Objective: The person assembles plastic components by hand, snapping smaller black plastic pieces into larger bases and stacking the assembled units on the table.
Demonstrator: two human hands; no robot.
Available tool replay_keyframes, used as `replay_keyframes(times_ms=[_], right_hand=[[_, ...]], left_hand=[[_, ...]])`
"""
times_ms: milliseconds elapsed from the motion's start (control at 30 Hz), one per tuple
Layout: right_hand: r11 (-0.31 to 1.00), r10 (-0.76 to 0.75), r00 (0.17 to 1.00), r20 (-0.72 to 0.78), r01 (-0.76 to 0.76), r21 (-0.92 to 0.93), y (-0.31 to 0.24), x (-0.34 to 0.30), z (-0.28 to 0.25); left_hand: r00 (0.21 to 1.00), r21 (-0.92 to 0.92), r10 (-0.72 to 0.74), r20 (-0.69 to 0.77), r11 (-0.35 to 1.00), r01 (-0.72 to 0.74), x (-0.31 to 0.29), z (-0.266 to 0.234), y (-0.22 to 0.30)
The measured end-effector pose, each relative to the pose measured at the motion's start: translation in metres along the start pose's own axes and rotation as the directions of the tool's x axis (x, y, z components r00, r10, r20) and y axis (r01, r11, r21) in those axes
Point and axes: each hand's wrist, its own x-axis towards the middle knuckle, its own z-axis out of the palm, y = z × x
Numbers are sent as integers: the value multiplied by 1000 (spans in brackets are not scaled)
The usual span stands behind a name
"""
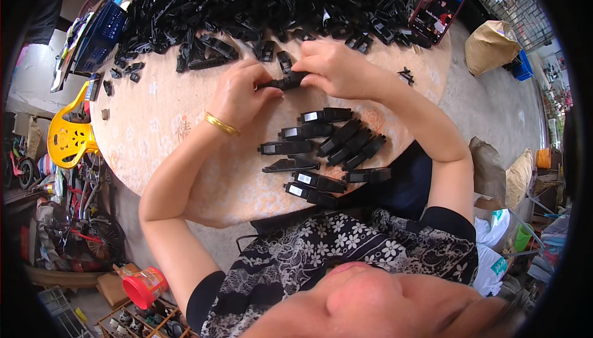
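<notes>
Between my two hands is a black plastic part [288, 81], held just above the round table [154, 146]. My left hand [242, 91], with a gold bangle on its wrist, closes on the part's left end. The fingers of my right hand [327, 69] pinch its right end. Another small black piece [284, 60] stands up against it, beside my right fingertips; whether the two are joined I cannot tell. Nearer to me lie several slim black plastic parts [327, 114] in loose rows, some with a white label.
A big heap of black plastic pieces [265, 4] covers the table's far side. A phone [437, 9] with a lit screen leans at the heap's right end. Left of the table stands a yellow chair [69, 134]; a brown sack [492, 48] is on the floor at right.
</notes>
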Motion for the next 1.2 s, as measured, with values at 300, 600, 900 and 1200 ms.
replay_keyframes(times_ms=[300, 600, 900, 1200], right_hand=[[953, 125, 984, 125, -154, 260, -3, 3, -7], [997, 5, 1000, -7, -6, -77, 11, 9, 12], [991, 30, 999, -45, -35, -126, 10, 0, 5], [857, 504, 862, 48, -492, -154, 12, 0, -3]], left_hand=[[968, -64, 209, 135, 977, -202, 2, 3, 11], [902, 551, 203, -381, 833, 45, 15, -37, -65], [895, 550, 375, -243, 813, -191, 17, -32, -48], [899, 227, 438, 10, 874, -429, 4, -17, -16]])
